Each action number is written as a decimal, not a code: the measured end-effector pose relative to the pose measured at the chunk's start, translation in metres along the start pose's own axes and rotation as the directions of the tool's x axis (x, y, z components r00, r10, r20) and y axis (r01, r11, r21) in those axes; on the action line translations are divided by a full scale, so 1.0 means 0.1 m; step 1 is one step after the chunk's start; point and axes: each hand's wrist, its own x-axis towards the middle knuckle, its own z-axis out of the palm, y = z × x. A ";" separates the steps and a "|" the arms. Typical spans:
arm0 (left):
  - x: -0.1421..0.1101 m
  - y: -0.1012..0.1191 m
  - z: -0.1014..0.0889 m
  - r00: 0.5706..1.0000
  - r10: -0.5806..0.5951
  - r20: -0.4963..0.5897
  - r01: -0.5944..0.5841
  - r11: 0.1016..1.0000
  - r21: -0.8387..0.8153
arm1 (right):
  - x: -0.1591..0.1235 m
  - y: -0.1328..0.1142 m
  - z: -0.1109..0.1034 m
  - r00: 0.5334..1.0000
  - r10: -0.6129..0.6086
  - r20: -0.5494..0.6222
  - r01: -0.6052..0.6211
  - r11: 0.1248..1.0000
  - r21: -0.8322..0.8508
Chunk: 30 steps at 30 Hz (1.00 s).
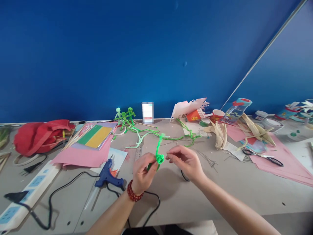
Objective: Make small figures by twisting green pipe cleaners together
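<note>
My left hand [143,171], with a red bead bracelet on its wrist, pinches a bright green pipe cleaner [159,158] between thumb and fingers. One end of it is wound into a small coil, and a straight length stands up above. Just to the right, my right hand [187,163] has its thumb and fingertips pressed together, a small gap away from the coil. Whatever is between those fingertips, if anything, is too small to make out. Beyond the hands, several green pipe-cleaner figures [124,119] stand near the wall, with loose green pipe cleaners [171,138] lying beside them.
A blue glue gun [107,176] and its black cord lie left of my hands, near a white power strip [31,195]. Coloured sheets [95,137] and a red bag [41,137] are farther left. Scissors [264,157], dried husks [220,133] and paper cups [195,115] lie right.
</note>
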 end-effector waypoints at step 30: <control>-0.02 -0.15 0.09 0.688 -0.683 0.245 0.600 0.346 -0.721 | 0.10 0.08 0.17 0.920 -0.387 -0.067 0.328 0.851 -0.409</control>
